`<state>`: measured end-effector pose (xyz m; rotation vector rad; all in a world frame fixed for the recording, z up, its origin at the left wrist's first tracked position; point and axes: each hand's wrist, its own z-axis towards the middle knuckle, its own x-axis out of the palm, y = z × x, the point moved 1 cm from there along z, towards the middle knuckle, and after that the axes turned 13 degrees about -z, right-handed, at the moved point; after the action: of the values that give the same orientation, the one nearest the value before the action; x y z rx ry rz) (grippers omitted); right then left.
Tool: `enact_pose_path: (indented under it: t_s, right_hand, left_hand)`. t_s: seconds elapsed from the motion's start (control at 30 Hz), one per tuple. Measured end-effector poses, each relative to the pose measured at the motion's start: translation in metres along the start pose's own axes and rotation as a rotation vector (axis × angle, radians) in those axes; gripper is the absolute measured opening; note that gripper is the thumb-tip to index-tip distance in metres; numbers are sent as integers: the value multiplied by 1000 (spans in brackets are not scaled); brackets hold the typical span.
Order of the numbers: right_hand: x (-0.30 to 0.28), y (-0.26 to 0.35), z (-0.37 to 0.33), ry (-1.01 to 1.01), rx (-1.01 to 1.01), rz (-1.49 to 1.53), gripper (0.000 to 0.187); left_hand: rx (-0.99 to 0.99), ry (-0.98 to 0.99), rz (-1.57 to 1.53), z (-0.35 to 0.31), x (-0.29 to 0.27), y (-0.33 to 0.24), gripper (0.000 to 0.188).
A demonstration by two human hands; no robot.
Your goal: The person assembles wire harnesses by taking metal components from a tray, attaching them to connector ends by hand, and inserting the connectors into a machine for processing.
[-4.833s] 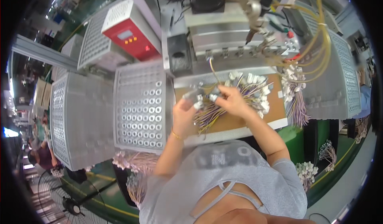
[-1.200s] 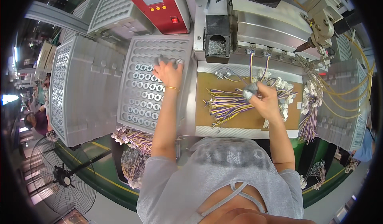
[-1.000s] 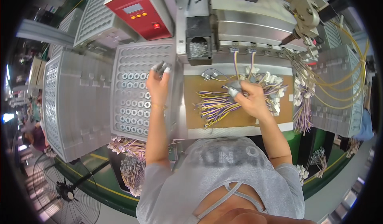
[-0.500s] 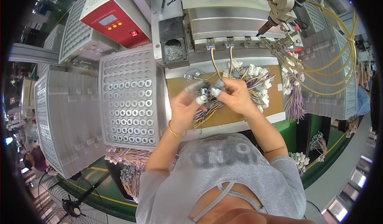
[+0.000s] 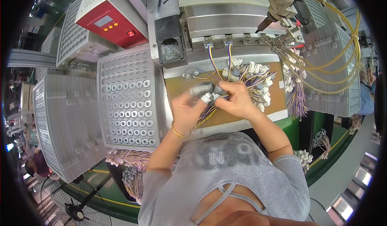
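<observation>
Currently holding the left hand (image 5: 187,110) and the right hand (image 5: 238,100) together above the brown mat (image 5: 238,122), curling the fingers of both inward and joining or nearly joining their covered tips (image 5: 200,90), hiding the gap between them and so not showing a bare pinch or a grasp on some small part, impossible to tell; leaning over purple and yellow wires (image 5: 207,116) lying on the mat just beneath the hands, and having white connectors (image 5: 258,69) heaped beside the right hand; wearing a yellow bracelet (image 5: 177,131) on the left wrist; facing two wired connectors (image 5: 209,45) seated in the metal fixture (image 5: 246,40), and having a grey tray (image 5: 125,70) of metal rings (image 5: 127,114) on the left
</observation>
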<state>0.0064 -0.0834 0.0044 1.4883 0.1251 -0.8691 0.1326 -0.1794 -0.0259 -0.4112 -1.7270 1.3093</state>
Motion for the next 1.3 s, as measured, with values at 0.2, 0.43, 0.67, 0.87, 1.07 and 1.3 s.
enact_pose_path:
  t_s: [0.2, 0.43, 0.67, 0.87, 1.07, 1.3]
  right_hand:
    - [9, -11, 4, -42, 107, 218, 9]
    - [-13, -42, 3, -160, 331, 315, 9]
    - [-32, -60, 24, -702, 466, 646, 8]
    - [-28, -72, 24, -697, 457, 592, 9]
    - [-29, -72, 22, -754, 364, 506, 13]
    - [-22, -66, 33, -741, 554, 524, 12]
  left_hand:
    - [-145, -114, -522, 12, 8, 1, 22]
    - [-107, -30, -143, 16, 19, 24, 35]
    - [298, 194, 731, 19, 14, 42, 20]
    - [-103, 141, 424, 13, 12, 26, 23]
    - [288, 325, 1034, 1, -2, -7, 18]
    - [177, 96, 917, 3, -22, -30, 16]
